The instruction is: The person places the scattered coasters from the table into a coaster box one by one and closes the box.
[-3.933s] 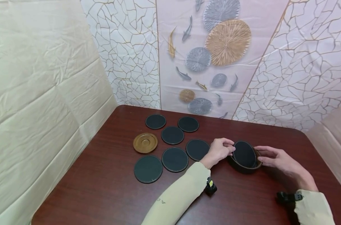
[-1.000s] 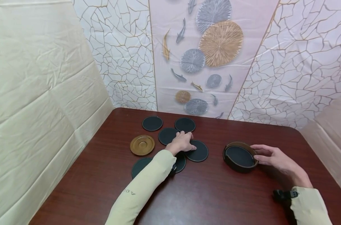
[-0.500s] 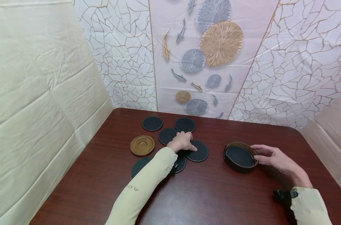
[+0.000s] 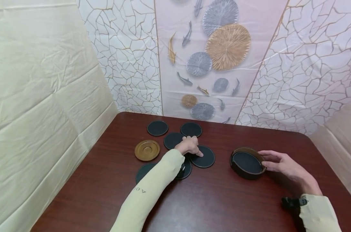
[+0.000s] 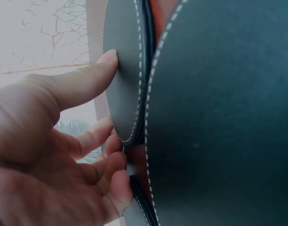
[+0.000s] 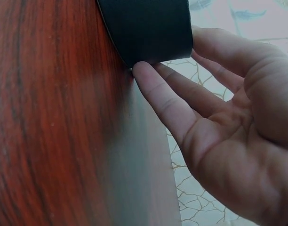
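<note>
My left hand [image 4: 187, 146] is over the group of black round coasters. Its thumb presses on top of one stitched coaster [image 4: 205, 158], and its fingers curl at that coaster's far edge; the left wrist view shows this coaster [image 5: 127, 94] between thumb and fingers. My right hand [image 4: 284, 164] is at the right side of a round coaster holder [image 4: 245, 174], with fairly straight fingers touching its outer wall. Inside the holder a black coaster [image 4: 247, 162] lies flat. The right wrist view has fingertips at the dark holder wall [image 6: 151, 33], low near the tabletop.
More coasters lie flat to the left and behind: a back-left coaster [image 4: 157, 128], a back-right coaster [image 4: 191, 129] and several partly under the left arm. A brown ridged round dish [image 4: 147, 150] sits left of them. The dark red table [image 4: 222, 199] meets a patterned cloth backdrop.
My left hand has let go of a coaster tilted in the holder and moved left to the loose coasters; that coaster now lies flat inside. Over the last second both hands have barely moved.
</note>
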`<control>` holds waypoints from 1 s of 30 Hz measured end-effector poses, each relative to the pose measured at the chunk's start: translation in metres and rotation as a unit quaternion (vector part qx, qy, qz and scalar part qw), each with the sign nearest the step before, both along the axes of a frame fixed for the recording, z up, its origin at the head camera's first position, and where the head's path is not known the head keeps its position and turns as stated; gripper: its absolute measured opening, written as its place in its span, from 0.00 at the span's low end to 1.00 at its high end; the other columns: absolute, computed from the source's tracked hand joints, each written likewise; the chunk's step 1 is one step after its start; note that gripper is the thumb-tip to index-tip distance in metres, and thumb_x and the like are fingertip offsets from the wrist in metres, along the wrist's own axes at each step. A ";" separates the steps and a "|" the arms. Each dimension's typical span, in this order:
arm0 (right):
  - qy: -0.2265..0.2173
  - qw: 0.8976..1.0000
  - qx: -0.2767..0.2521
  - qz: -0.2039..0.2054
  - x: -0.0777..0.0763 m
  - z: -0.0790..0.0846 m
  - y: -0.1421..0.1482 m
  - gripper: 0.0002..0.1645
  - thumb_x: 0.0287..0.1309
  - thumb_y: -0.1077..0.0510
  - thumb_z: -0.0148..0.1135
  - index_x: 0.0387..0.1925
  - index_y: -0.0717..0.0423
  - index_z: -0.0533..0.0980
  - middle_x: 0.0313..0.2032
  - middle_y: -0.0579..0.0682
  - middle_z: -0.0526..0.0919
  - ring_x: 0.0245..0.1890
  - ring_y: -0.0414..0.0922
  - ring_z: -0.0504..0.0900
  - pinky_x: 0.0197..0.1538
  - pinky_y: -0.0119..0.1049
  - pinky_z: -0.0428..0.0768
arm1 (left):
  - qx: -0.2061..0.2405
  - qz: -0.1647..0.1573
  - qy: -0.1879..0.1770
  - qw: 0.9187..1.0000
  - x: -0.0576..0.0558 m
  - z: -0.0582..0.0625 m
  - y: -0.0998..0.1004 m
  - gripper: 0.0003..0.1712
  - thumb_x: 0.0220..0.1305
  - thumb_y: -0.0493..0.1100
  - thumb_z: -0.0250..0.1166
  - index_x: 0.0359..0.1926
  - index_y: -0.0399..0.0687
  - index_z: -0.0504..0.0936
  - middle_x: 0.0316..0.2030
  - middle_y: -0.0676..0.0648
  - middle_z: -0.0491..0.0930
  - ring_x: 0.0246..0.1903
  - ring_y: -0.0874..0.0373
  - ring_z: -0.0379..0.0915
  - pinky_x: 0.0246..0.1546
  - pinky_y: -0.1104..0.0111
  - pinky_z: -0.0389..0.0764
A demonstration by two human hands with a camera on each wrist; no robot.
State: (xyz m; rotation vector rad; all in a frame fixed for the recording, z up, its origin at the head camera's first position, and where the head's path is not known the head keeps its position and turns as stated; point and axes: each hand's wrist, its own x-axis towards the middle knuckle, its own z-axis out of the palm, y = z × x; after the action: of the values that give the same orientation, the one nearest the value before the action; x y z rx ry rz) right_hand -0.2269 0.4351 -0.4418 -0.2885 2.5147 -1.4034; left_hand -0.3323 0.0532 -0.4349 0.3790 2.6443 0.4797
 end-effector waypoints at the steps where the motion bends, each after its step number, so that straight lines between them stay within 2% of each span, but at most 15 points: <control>1: 0.002 1.000 0.002 0.004 0.000 0.000 0.000 0.35 0.63 0.57 0.64 0.67 0.66 0.63 0.53 0.54 0.82 0.42 0.40 0.86 0.43 0.36 0.85 | -0.004 -0.003 -0.001 1.000 -0.001 0.000 0.000 0.30 0.56 0.59 0.72 0.54 0.50 0.75 0.55 0.42 0.70 0.51 0.48 0.59 0.47 0.61 0.71; 6: 0.005 1.000 0.006 0.004 -0.002 0.001 -0.001 0.34 0.63 0.57 0.64 0.66 0.65 0.64 0.51 0.52 0.84 0.42 0.38 0.86 0.42 0.37 0.85 | -0.027 -0.020 0.003 0.999 -0.003 0.000 0.001 0.29 0.58 0.60 0.70 0.53 0.49 0.75 0.54 0.43 0.70 0.50 0.48 0.58 0.46 0.62 0.68; 12: 0.005 1.000 0.016 -0.004 -0.001 0.001 0.000 0.35 0.63 0.56 0.65 0.66 0.64 0.65 0.53 0.58 0.82 0.41 0.40 0.86 0.42 0.36 0.85 | -0.045 -0.033 0.004 0.998 -0.003 0.001 0.002 0.32 0.61 0.60 0.67 0.57 0.46 0.73 0.58 0.40 0.68 0.50 0.48 0.57 0.47 0.62 0.68; 17: 0.005 1.000 0.017 -0.001 0.000 0.000 0.002 0.35 0.64 0.56 0.64 0.67 0.65 0.64 0.54 0.62 0.81 0.42 0.40 0.86 0.42 0.36 0.85 | -0.047 -0.019 -0.005 0.999 0.001 0.004 0.003 0.39 0.61 0.60 0.67 0.65 0.43 0.66 0.63 0.38 0.65 0.57 0.47 0.59 0.50 0.61 0.71; 21: 0.007 1.000 0.014 -0.005 0.000 0.000 0.003 0.34 0.63 0.56 0.64 0.66 0.64 0.64 0.52 0.58 0.82 0.41 0.39 0.86 0.42 0.36 0.85 | -0.037 0.004 -0.009 0.999 0.004 0.007 0.005 0.44 0.61 0.60 0.67 0.68 0.43 0.60 0.67 0.38 0.64 0.65 0.44 0.59 0.57 0.57 0.73; 26: 0.004 1.000 0.011 0.000 0.000 0.000 0.003 0.35 0.64 0.56 0.64 0.67 0.65 0.64 0.52 0.56 0.83 0.42 0.37 0.85 0.43 0.35 0.85 | -0.024 0.027 -0.006 0.999 0.007 0.010 0.007 0.47 0.60 0.59 0.68 0.72 0.46 0.56 0.68 0.41 0.64 0.67 0.45 0.62 0.59 0.55 0.73; 30: 0.002 1.000 0.005 0.002 -0.001 -0.001 0.002 0.35 0.64 0.57 0.64 0.67 0.66 0.63 0.52 0.55 0.83 0.42 0.38 0.85 0.43 0.36 0.85 | -0.020 0.021 0.013 0.999 0.009 0.011 0.007 0.45 0.63 0.57 0.67 0.72 0.46 0.56 0.69 0.40 0.64 0.68 0.44 0.60 0.60 0.55 0.72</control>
State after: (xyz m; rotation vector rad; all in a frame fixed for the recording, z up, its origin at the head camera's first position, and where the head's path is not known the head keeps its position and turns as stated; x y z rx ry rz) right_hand -0.2275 0.4372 -0.4430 -0.2951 2.5216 -1.3892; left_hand -0.3236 0.0601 -0.4241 0.3210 2.6881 0.4376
